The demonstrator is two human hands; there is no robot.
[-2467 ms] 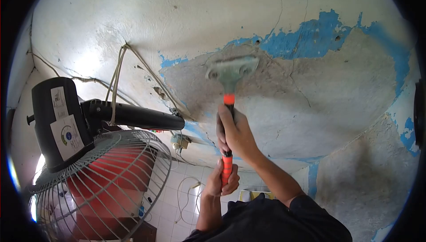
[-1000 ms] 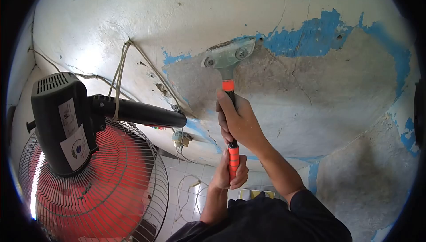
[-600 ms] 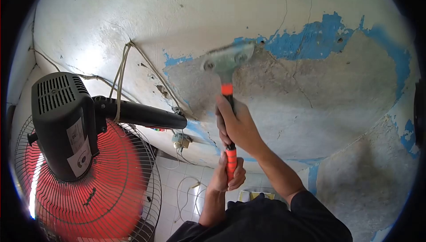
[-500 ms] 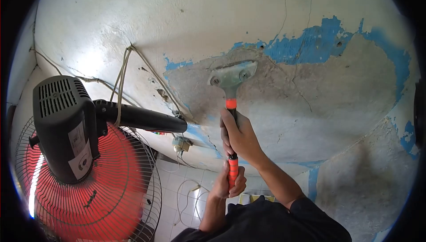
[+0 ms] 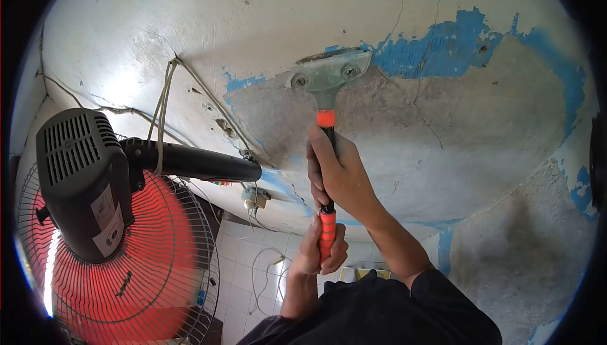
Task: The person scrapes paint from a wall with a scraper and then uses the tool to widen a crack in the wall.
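While pushing a scraper [image 5: 327, 79] up against the ceiling [image 5: 208, 16], gripping its handle with both hands. Blade edge set on the surface, right at the border between a ragged strip of blue paint [image 5: 442, 41] and the bare grey plaster [image 5: 455, 136] below it, with two screws showing on the metal head. Right hand [image 5: 338, 174] wrapped tight round the black middle of the handle, thumb stretched up toward the orange collar under the head. Left hand [image 5: 321, 253] lower down, fist closed on the orange end grip, just beneath the right and close to it. Both forearms reaching up from a dark shirt [image 5: 392, 313] at the bottom edge.

Off to the left, well apart from the hands, a fan [image 5: 76, 180] with black motor housing, wire guard and red blades, hung on a black arm. Pale cables [image 5: 161, 104] running over that arm and along the ceiling. Near the arm's far end, a small box [image 5: 253, 196], perhaps a switch or junction, too small to tell. Beyond, white wall tiles [image 5: 246, 269] with a loose cord.
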